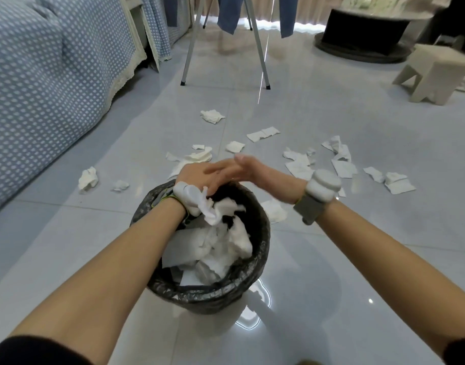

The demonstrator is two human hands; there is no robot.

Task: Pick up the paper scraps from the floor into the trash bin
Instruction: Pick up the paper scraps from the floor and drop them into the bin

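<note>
Forearms (115, 259), bin (199, 296) holding paper scraps (220, 243)

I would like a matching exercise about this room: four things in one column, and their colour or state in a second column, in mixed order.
1. trash bin
2. stool
3. drying rack
4. sofa cover

a. blue with white dots
b. beige
c. blue clothes hang on it
d. holds white paper

Pairs: 1-d, 2-b, 3-c, 4-a

Left hand (195, 175) and right hand (248, 169) overlap, motion-blurred.
</note>
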